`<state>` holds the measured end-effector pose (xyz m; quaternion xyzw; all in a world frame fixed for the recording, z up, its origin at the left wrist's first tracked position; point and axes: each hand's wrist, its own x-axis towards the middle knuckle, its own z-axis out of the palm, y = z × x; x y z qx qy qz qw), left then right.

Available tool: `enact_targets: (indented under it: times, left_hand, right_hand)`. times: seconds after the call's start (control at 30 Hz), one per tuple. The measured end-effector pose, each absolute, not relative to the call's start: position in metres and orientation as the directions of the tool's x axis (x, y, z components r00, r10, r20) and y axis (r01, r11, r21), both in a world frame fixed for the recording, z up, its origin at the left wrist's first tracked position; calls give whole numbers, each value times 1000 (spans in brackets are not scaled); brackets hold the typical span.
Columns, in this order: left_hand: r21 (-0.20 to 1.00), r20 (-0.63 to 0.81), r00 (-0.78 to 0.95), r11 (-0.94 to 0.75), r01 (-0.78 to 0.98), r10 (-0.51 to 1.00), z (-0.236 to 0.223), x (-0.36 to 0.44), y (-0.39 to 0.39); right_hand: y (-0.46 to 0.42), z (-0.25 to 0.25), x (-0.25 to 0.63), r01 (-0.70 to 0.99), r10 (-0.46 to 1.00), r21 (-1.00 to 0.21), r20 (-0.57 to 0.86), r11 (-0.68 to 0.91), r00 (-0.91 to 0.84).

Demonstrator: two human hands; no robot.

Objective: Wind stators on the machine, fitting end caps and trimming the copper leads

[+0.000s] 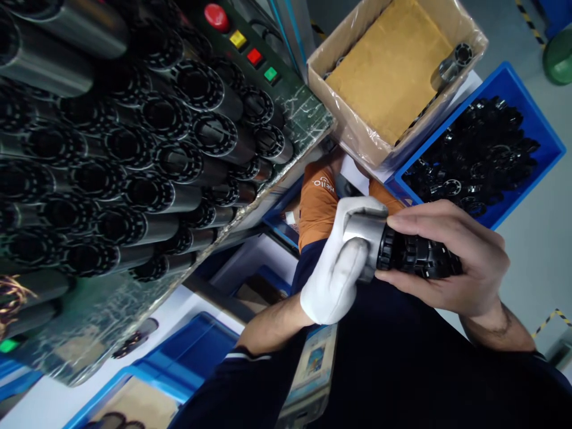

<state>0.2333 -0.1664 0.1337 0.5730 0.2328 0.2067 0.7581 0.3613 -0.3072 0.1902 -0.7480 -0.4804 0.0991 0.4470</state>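
My left hand (335,268), in a white glove, is wrapped round a short silver metal cylinder (364,229). My bare right hand (465,256) grips a row of black plastic toothed rings (424,256) between thumb and fingers. The nearest black ring (386,247) sits at the open end of the cylinder, touching it; how far it goes inside is hidden. Both hands are close together in front of my body. The palm side of the right hand and part of the rings are covered by the fingers.
To the left, a green workbench (308,113) carries many upright metal cylinders (170,196) with black ringed ends. Push buttons (254,56) line its far edge. Beyond my hands stand a plastic-lined carton (379,156) and a blue bin (529,185) of black rings. Blue trays (187,351) lie lower left.
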Motion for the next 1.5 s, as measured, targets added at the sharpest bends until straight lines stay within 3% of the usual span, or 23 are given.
enact_targets:
  times: [0.2, 0.4, 0.53, 0.63, 0.83, 0.93, 1.03, 1.13, 1.2, 1.33, 1.4, 1.5]
  left_hand:
    - [942, -50, 865, 312, -126, 500, 117, 234, -166]
    - [813, -113, 914, 566, -141, 390, 110, 239, -164]
    - [788, -164, 901, 602, -125, 401, 114, 238, -162]
    - [777, -177, 883, 612, -146, 435, 111, 238, -162]
    - [823, -82, 916, 545, -160, 393, 102, 239, -165]
    - [900, -107, 847, 413, -140, 521, 101, 239, -165]
    - [968, -48, 709, 208, -140, 703, 103, 240, -162]
    - [985, 8, 671, 110, -134, 742, 109, 240, -158]
    - [970, -2, 690, 170, -175, 724, 115, 241, -158]
    - [781, -223, 671, 542, -312, 707, 136, 247, -166]
    - [735, -320, 602, 592, -329, 732, 147, 252, -169]
    - [763, -380, 537, 583, -280, 753, 156, 258, -169]
  right_hand:
    - [-305, 189, 360, 635, 783, -757, 298, -153, 545]
    - [-302, 182, 363, 600, 774, -780, 487, 178, 405]
    - [-304, 180, 364, 755, 757, -654, 518, 52, 398]
    - [-307, 176, 365, 739, 746, -674, 500, 16, 439]
    - [-307, 165, 373, 438, 813, -873, 408, 215, 415]
    - [-308, 165, 375, 565, 772, -815, 438, 125, 461]
    - [-308, 167, 373, 740, 750, -672, 476, -28, 460]
    - [-307, 170, 368, 792, 780, -606, 462, -70, 423]
    - [-305, 172, 366, 771, 788, -633, 438, -71, 432]
    - [-302, 174, 360, 593, 814, -805, 346, 1, 468]
    - [-301, 173, 357, 547, 828, -837, 309, 3, 469]
    - [-298, 171, 351, 550, 821, -835, 294, -28, 489]
